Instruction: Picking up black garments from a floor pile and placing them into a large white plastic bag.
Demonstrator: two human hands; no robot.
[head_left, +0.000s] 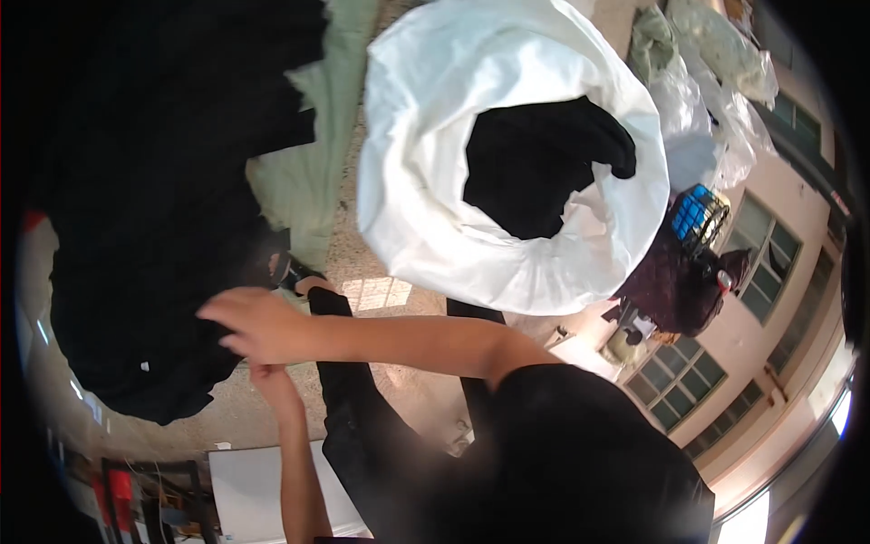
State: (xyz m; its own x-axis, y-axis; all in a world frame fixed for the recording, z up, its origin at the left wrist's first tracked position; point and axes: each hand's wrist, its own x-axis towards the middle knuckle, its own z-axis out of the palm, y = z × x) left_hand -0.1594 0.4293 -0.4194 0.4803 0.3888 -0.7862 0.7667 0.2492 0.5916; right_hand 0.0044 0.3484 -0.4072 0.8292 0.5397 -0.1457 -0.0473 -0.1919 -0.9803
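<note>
My right hand (260, 325) reaches across from the right, its fingers stretched toward the edge of a large heap of black cloth (154, 227) on the left. The fingers look apart; whether they touch the cloth, I cannot tell. Just below it is my left hand (269, 374), partly covered by the right one, with its fingers hidden. A small white speck shows on the lower part of the heap. In front of me stands a big white sack (426, 227), its rim rolled outward. Black cloth (530, 168) lies inside the sack, with one piece reaching up its inner wall.
Pale green cloth (308, 199) sticks out from under the black heap. Clear plastic bags (729, 136) lie at the far right. Near them is a dark-covered vehicle (675, 286) with a wire basket (700, 218) holding something blue. A white panel (245, 494) lies at lower left.
</note>
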